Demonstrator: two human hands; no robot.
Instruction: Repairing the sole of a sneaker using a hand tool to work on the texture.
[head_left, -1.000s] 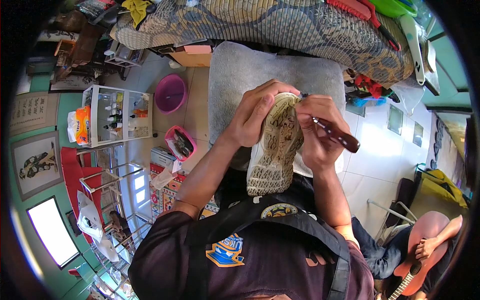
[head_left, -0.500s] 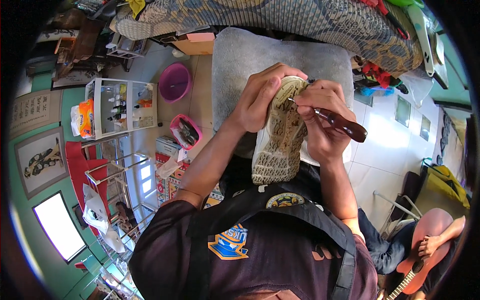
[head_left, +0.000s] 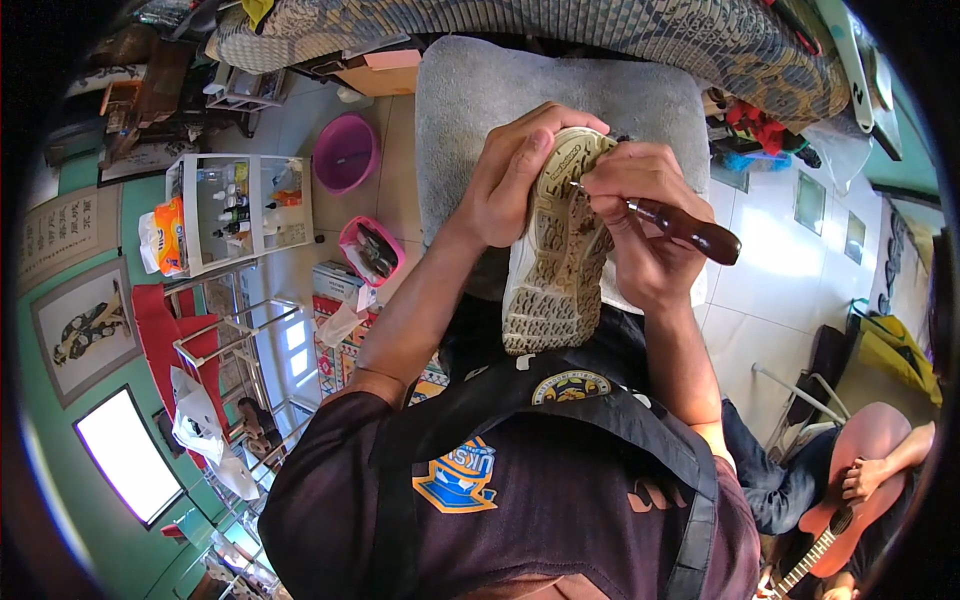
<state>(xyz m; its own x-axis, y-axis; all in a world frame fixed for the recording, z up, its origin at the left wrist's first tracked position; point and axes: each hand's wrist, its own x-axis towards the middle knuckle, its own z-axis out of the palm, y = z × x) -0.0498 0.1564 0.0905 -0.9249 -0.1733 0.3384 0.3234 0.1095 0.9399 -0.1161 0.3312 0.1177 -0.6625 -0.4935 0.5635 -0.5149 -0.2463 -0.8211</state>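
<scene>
A cream-coloured shoe [head_left: 552,300] is held sole up over my lap, its patterned tread browned with dirt. My left hand [head_left: 508,185] is wrapped round the toe end from the left side, fingers over the far edge and thumb along the sole. In my right hand [head_left: 645,225] is an awl [head_left: 700,238] with a dark brown wooden handle, pinched near its metal shaft. The metal tip meets the tread near the toe; how deep it goes cannot be made out. The shoe's upper is hidden beneath the sole.
A grey towel-covered surface [head_left: 470,90] lies beyond the shoe. On the left are a purple basin [head_left: 346,153], a pink container of tools [head_left: 370,250] and a white shelf of bottles [head_left: 250,215]. At lower right another person's hand [head_left: 865,480] rests on a guitar [head_left: 850,450].
The shoe and both hands appear slightly higher in the picture, as does most of the scene. The awl's handle has swung slightly; both hands keep their grips.
</scene>
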